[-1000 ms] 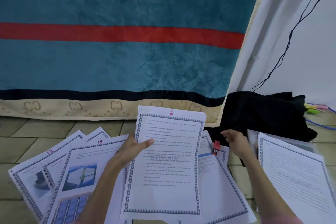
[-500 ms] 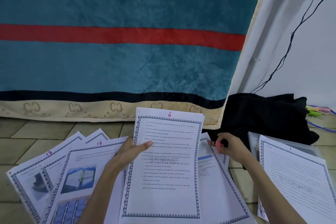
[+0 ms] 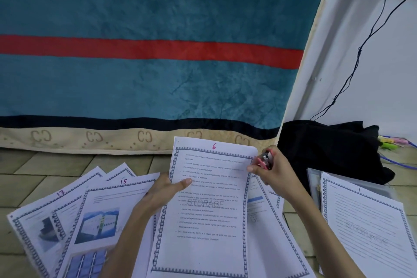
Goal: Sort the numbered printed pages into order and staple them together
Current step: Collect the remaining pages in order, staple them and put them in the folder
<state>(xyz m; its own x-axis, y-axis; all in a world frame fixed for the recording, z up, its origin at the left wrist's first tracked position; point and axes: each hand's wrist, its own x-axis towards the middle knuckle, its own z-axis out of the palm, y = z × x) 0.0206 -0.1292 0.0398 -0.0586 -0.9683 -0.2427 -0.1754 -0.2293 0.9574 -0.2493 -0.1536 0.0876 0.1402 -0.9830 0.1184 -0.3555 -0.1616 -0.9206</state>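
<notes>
A sheaf of printed pages topped by page 6 point(image 3: 209, 216) is lifted off the floor, and my left hand point(image 3: 161, 192) grips its left edge with the thumb lying on the text. My right hand point(image 3: 274, 168) holds a small pink stapler point(image 3: 264, 159) at the sheaf's upper right corner. Pages marked 15 point(image 3: 106, 214) and 13 point(image 3: 38, 219) lie fanned on the tiled floor to the left. More pages point(image 3: 268, 210) lie under the held sheaf. A page marked 1 point(image 3: 367, 228) lies at the right.
A teal blanket point(image 3: 146, 79) with a red stripe and beige hem hangs straight ahead. A black cloth bundle point(image 3: 334, 146) sits by the white wall point(image 3: 372, 63), with a black cable running down it. Coloured cords point(image 3: 392, 142) lie at the far right.
My right hand has picked the pink stapler up from the pages and carried it up to the top right corner of the page 6 sheaf. The left hand keeps its hold.
</notes>
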